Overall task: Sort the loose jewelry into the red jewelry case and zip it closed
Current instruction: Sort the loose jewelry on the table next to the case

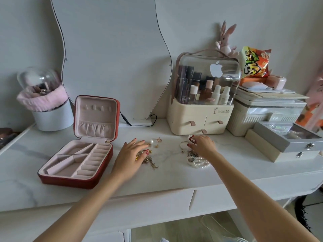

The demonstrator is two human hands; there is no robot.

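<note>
While the right hand [201, 144] pinches a red bead bracelet [191, 139] mid-tabletop [174, 172], the left hand [132, 154], fingers spread over the gold pieces [148, 158], lies nearer the open red case [76, 179] toward the left edge.

The square zip-up jewelry case [76, 154] is brick red outside and lined in pale dusty pink. It lies on a white marble-look tabletop [166, 173] veined in faint grey. The tangled chain jewelry [150, 160] is gold; the beaded strand [199, 162] is pearl white. Fingernails on the left hand [130, 155] are painted red. The crinkled snack bag [255, 63] is orange and yellow.
</note>
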